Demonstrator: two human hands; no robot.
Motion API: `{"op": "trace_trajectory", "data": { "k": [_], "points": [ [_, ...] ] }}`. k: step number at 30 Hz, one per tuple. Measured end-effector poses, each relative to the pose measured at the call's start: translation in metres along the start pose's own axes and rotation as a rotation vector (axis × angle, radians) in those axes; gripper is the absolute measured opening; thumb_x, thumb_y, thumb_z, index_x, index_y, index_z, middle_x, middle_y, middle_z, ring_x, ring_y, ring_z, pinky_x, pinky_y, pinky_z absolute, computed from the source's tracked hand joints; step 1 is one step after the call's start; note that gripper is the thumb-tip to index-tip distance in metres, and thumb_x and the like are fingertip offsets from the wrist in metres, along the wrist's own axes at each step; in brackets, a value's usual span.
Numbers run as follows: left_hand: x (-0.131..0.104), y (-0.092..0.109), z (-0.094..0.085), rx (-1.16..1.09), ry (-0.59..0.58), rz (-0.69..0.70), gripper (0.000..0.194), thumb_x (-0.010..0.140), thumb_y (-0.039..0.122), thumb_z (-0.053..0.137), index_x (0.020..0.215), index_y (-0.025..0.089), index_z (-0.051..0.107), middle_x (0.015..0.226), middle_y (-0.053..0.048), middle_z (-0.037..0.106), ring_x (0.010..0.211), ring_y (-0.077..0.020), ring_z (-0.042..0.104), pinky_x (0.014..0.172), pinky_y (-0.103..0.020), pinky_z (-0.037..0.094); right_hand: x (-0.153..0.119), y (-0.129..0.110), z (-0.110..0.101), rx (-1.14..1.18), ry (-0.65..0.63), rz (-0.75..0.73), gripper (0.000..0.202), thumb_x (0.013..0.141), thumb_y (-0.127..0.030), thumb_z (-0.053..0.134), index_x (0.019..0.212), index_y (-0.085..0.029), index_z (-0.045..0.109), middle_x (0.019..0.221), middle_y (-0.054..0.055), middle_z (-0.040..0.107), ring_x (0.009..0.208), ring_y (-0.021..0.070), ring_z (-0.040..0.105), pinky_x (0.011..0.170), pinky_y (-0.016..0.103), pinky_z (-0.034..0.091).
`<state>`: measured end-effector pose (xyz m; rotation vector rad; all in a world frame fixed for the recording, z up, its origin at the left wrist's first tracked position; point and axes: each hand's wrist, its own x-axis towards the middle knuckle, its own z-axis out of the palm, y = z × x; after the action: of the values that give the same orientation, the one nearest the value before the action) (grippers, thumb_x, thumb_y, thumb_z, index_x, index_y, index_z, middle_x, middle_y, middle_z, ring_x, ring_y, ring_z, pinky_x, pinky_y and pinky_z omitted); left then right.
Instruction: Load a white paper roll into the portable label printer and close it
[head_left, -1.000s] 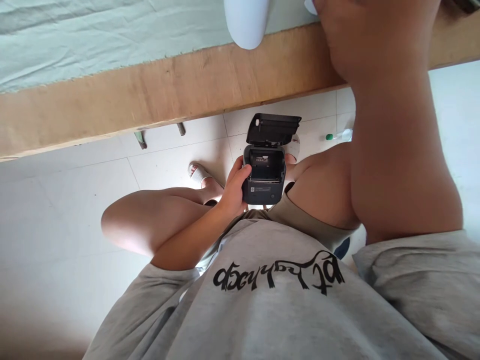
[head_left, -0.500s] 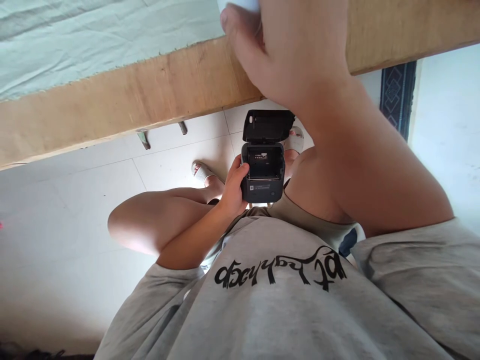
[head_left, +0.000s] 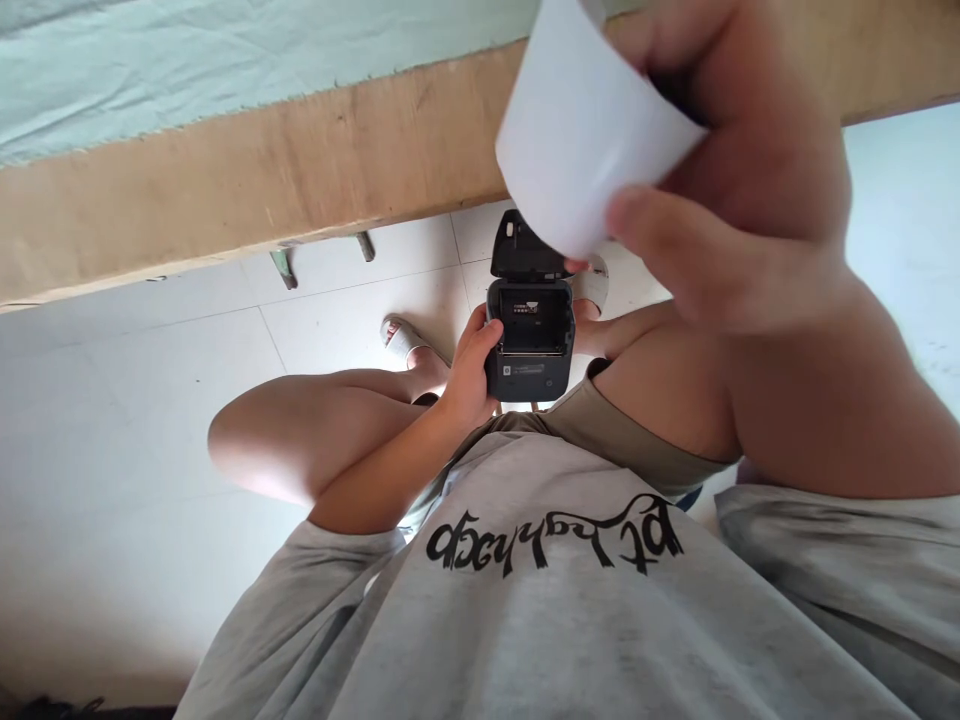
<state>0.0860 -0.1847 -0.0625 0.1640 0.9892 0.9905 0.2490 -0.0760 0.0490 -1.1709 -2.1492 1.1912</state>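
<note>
A small black device (head_left: pixel 531 345) with its lid raised is held in my left hand (head_left: pixel 471 368), above my lap. Its inner compartment faces up, with a small label inside. My right hand (head_left: pixel 720 190) grips a white paper roll (head_left: pixel 581 140) between thumb and fingers, up near the camera. The roll is above and in front of the device and hides part of the raised lid. The far fingers of my right hand are partly hidden and blurred.
A wooden table edge (head_left: pixel 300 175) crosses the view in front of me, with a pale green cloth (head_left: pixel 225 60) on top. My legs and slippered feet are below, over a light tiled floor (head_left: pixel 135 430).
My right hand has come back from over the table toward me, bringing the white roll into full view. The device in my left hand has hardly moved.
</note>
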Motion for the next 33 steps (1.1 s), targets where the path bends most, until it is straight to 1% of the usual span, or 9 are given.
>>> {"op": "trace_trajectory", "data": {
  "k": [3,7,10,13,18,22,27,30,33],
  "points": [
    [0.001,-0.001,-0.002,-0.001,0.024,0.008,0.042,0.077,0.049,0.071,0.107,0.021,0.059,0.097,-0.001,0.07,0.084,-0.0168,0.07,0.072,-0.029,0.059,-0.017,0.005,-0.001,0.145,-0.047,0.027,0.041,0.086,-0.044,0.05,0.116,-0.017,0.041,0.107,0.003,0.053,0.081,-0.0029,0.045,0.074,0.013,0.041],
    [0.004,-0.005,-0.002,-0.001,0.04,0.014,0.038,0.077,0.047,0.069,0.102,0.022,0.057,0.088,0.0,0.069,0.082,-0.0164,0.07,0.071,-0.027,0.056,-0.024,0.018,0.007,0.02,-0.233,0.103,0.047,0.086,-0.042,0.049,0.126,-0.022,0.032,0.121,0.004,0.05,0.094,-0.0009,0.05,0.076,0.013,0.043],
    [0.006,-0.007,-0.001,-0.007,0.031,0.021,0.038,0.077,0.047,0.069,0.102,0.021,0.057,0.089,-0.001,0.069,0.09,-0.0183,0.07,0.077,-0.027,0.056,-0.028,0.023,0.012,-0.002,-0.299,0.147,0.045,0.088,-0.03,0.034,0.132,-0.02,0.027,0.13,0.007,0.047,0.103,0.0005,0.052,0.079,0.013,0.045],
    [0.008,-0.009,0.003,-0.012,0.025,0.021,0.038,0.077,0.048,0.068,0.102,0.022,0.057,0.088,-0.001,0.068,0.09,-0.0184,0.07,0.075,-0.027,0.056,-0.031,0.023,0.012,-0.008,-0.305,0.235,0.046,0.088,-0.027,0.03,0.133,-0.018,0.031,0.123,0.006,0.052,0.091,-0.0001,0.051,0.078,0.013,0.044],
    [0.009,-0.008,0.008,-0.004,0.026,0.006,0.035,0.077,0.047,0.068,0.098,0.021,0.056,0.085,-0.001,0.068,0.089,-0.0185,0.07,0.075,-0.028,0.056,-0.03,0.022,0.009,-0.061,-0.282,0.226,0.042,0.083,-0.04,0.053,0.119,-0.018,0.052,0.12,0.004,0.057,0.095,0.0012,0.051,0.076,0.012,0.04],
    [0.011,-0.009,0.009,-0.009,0.025,0.011,0.034,0.078,0.046,0.068,0.097,0.021,0.056,0.084,0.0,0.067,0.083,-0.0162,0.068,0.072,-0.026,0.055,-0.031,0.024,0.011,0.008,-0.258,0.242,0.05,0.086,-0.035,0.047,0.134,-0.022,0.042,0.126,0.003,0.054,0.096,-0.0004,0.052,0.076,0.011,0.042],
    [0.011,-0.009,0.008,-0.017,0.032,0.014,0.034,0.078,0.046,0.068,0.097,0.02,0.056,0.081,0.001,0.064,0.072,-0.0125,0.065,0.066,-0.024,0.051,-0.031,0.025,0.014,0.016,-0.382,0.316,0.044,0.093,-0.038,0.031,0.13,-0.018,0.045,0.088,0.001,0.058,0.071,-0.002,0.045,0.066,0.011,0.036],
    [0.011,-0.008,0.01,-0.027,0.04,0.022,0.033,0.078,0.044,0.069,0.095,0.02,0.056,0.079,0.002,0.063,0.072,-0.0116,0.064,0.066,-0.023,0.051,-0.029,0.026,0.015,0.015,-0.414,0.288,0.051,0.087,-0.046,0.047,0.127,-0.016,0.049,0.076,0.0,0.054,0.063,-0.0027,0.04,0.059,0.012,0.032],
    [0.01,-0.007,0.011,-0.041,0.042,0.024,0.03,0.078,0.042,0.069,0.094,0.02,0.057,0.078,0.002,0.063,0.07,-0.0107,0.062,0.064,-0.022,0.05,-0.028,0.028,0.016,-0.012,-0.412,0.252,0.05,0.081,-0.04,0.057,0.124,-0.016,0.053,0.074,-0.001,0.054,0.062,-0.004,0.039,0.059,0.011,0.03]
  ]
}}
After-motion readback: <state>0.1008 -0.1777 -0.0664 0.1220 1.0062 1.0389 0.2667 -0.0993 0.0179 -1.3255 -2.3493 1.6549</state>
